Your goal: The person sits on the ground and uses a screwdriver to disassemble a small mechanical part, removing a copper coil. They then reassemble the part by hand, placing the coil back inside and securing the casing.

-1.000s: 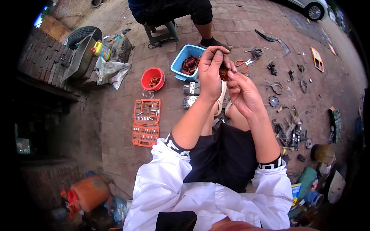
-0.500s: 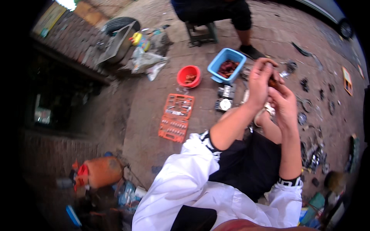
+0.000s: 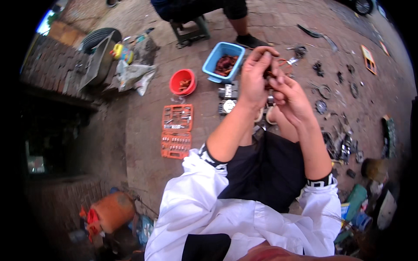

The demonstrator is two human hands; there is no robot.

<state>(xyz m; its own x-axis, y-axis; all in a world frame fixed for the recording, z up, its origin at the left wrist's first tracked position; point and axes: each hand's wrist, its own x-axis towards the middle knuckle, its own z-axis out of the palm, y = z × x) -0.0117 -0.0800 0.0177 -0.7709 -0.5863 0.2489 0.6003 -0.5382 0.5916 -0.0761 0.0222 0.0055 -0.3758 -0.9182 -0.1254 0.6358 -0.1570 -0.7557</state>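
In front of my knees my two hands meet around a small dark, copper-coloured piece (image 3: 269, 75), mostly hidden by the fingers. My left hand (image 3: 254, 82) wraps it from the left, fingers curled over its top. From the lower right, my right hand (image 3: 291, 96) pinches at its near end with thumb and fingertips. Just left of my hands is a light blue basin (image 3: 210, 65) holding reddish-brown, copper-coloured scraps. A smaller red bowl (image 3: 175, 84) with similar orange-brown bits stands beside it. Metal motor-like parts (image 3: 227, 99) lie between the basin and my feet.
An orange tool case (image 3: 177, 134) with sockets lies open on the paving to the left. Loose metal parts (image 3: 344, 141) are scattered at right. Another person sits on a stool (image 3: 191, 32) beyond the basin. An orange jug (image 3: 114, 212) lies at lower left; a tyre (image 3: 101, 39) leans far left.
The whole view has swung, so the surroundings appear farther left. Both hands remain together on the piece; my right fingers now pinch closer to its near end.
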